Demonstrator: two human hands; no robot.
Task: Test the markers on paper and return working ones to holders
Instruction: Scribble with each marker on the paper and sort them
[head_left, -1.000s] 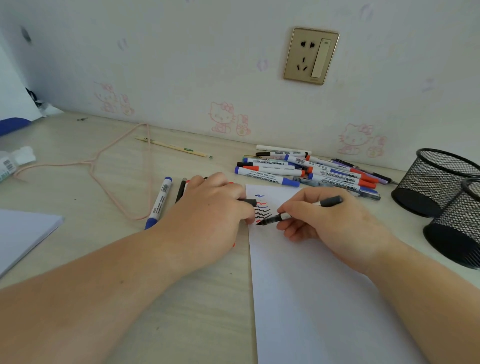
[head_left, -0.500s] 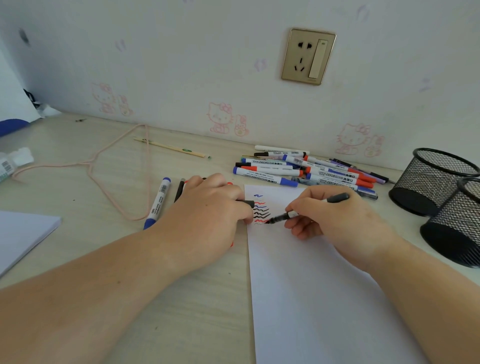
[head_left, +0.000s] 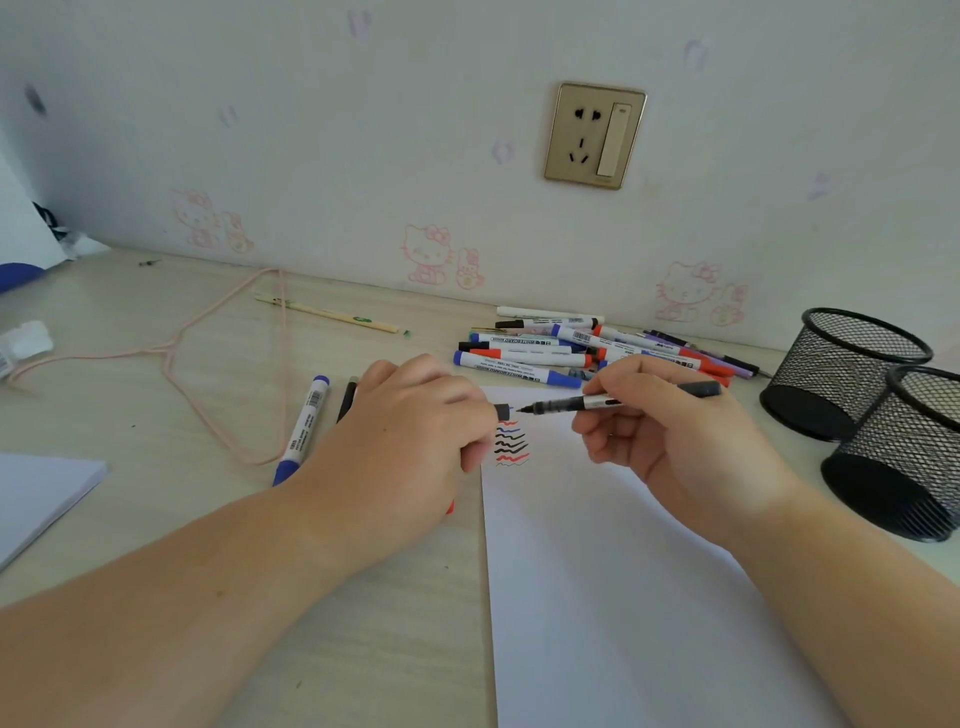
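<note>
Head view: right hand (head_left: 670, 441) grips slim black pen (head_left: 618, 401) over smooth paper (head_left: 597, 571); left hand (head_left: 410, 441) pinches black cap (head_left: 502, 411) at paper's left edge.

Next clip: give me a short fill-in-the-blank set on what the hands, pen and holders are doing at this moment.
1. The right hand holds a black pen with its tip pointing toward the ____ hand.
2. The left hand pinches a small black ____ beside the squiggles.
3. The two mesh holders contain ____ markers.
4. The squiggles sit near the paper's top ____ corner.

Missing words: left; cap; no; left
</note>
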